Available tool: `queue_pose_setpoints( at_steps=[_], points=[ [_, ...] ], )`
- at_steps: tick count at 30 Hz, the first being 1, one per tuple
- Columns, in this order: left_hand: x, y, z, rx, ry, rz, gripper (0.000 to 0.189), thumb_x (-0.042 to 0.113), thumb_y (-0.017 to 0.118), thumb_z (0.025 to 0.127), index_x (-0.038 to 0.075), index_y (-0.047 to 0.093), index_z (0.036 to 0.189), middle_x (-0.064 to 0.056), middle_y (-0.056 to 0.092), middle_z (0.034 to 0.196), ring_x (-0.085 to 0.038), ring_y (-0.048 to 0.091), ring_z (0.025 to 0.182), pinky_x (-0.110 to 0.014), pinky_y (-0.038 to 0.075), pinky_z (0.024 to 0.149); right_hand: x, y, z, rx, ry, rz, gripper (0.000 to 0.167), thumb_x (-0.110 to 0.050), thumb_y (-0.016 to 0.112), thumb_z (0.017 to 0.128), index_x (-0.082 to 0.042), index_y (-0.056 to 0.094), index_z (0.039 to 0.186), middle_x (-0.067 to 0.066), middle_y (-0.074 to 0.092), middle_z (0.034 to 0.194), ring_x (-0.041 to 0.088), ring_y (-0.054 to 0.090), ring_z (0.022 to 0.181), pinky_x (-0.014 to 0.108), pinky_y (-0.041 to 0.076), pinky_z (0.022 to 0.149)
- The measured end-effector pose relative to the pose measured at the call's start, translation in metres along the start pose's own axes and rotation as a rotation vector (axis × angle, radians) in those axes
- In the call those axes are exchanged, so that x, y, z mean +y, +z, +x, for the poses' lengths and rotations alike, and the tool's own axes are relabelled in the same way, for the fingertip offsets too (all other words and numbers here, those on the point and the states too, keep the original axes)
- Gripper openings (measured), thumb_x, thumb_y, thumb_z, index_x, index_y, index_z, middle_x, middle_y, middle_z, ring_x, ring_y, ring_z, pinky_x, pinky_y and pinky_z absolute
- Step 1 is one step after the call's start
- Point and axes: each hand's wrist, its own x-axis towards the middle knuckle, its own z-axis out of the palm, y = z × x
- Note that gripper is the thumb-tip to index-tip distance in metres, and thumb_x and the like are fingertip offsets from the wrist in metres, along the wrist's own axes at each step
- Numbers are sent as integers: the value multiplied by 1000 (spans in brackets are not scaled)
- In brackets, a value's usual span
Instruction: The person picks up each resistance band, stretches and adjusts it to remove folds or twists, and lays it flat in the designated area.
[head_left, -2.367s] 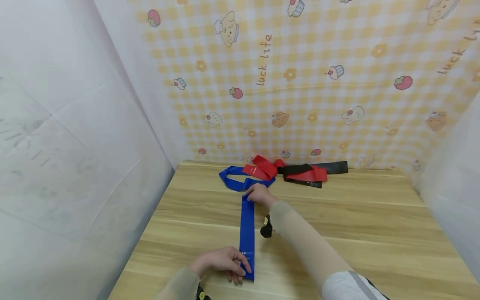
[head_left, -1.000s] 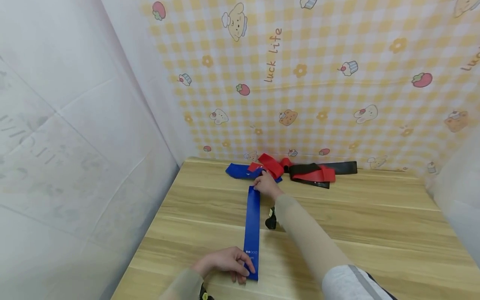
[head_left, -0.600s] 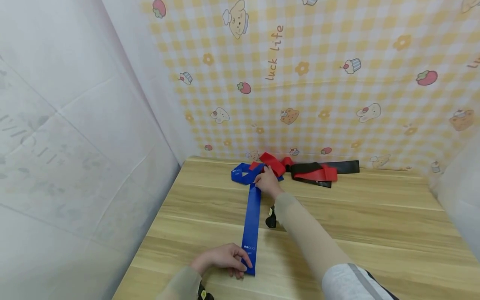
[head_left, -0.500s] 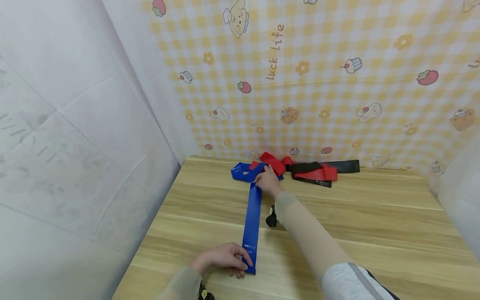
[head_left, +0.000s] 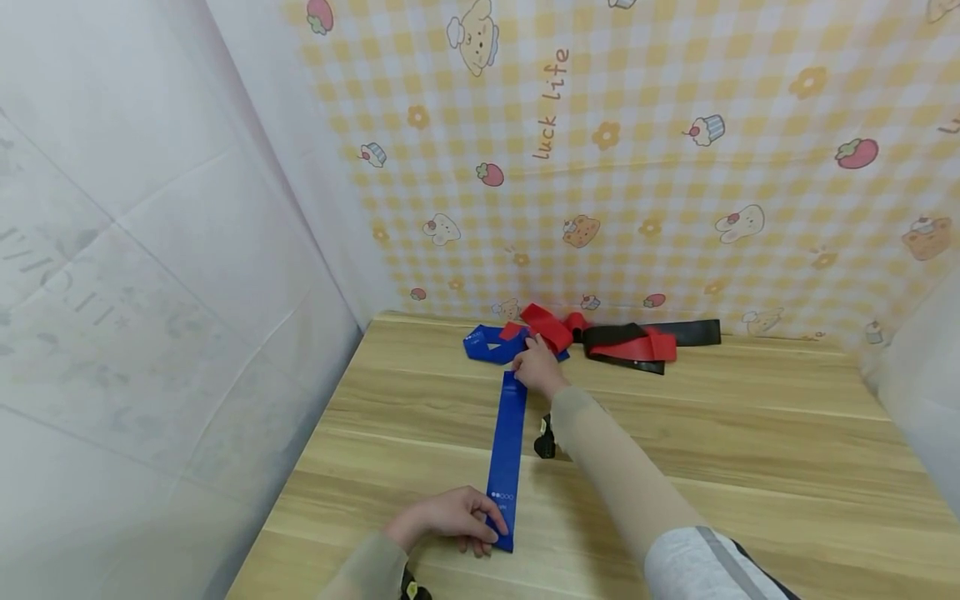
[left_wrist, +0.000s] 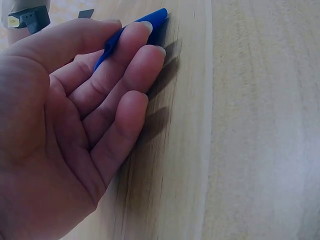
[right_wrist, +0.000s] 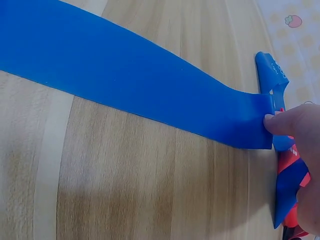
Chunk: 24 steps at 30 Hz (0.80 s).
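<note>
A blue resistance band lies lengthwise on the table, flattened into a long double strip with printed dots near its close end. My left hand pinches that close end between thumb and fingers; in the left wrist view the band's edge pokes out past the fingertips. At the far end my right hand pinches the fold, and the right wrist view shows the band rising slightly toward the thumb. Just behind the right hand sits a second blue band, loosely looped and partly hidden by the fingers.
Red bands and black bands lie tangled along the back of the wooden table, against the checked curtain. A white sheet hangs at the left side.
The view has tilted a little. My right hand has moved slightly toward the back, and the second blue band there has been pushed into a flatter, narrower loop. Both hands keep hold of the long blue band.
</note>
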Motion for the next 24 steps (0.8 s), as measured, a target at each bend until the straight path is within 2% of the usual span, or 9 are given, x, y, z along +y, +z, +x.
queue_pose_setpoints(
  at_steps=[9,17,24],
  points=[
    [2,2,2,7,5,27,10,9,65,94,6,73,100,-1,68,71,-8,62,57,-18,45,46,5,1,-4,-43,5,46,16,-14,68,93,-8,75,105,22,32,157,40,11,150,55,25,116],
    [10,5,-1,16,-21,100,13,14,63,96,9,75,98,1,65,60,-8,59,49,-19,43,43,7,-3,-11,-62,-40,123,18,-9,65,93,0,74,105,24,43,149,38,29,145,50,32,114],
    [11,6,-6,4,-24,116,18,14,62,97,8,77,104,2,61,54,-7,56,44,-18,42,41,9,-5,-22,-69,-52,163,16,-8,63,93,-1,74,102,20,48,146,34,38,141,47,42,107]
  ],
)
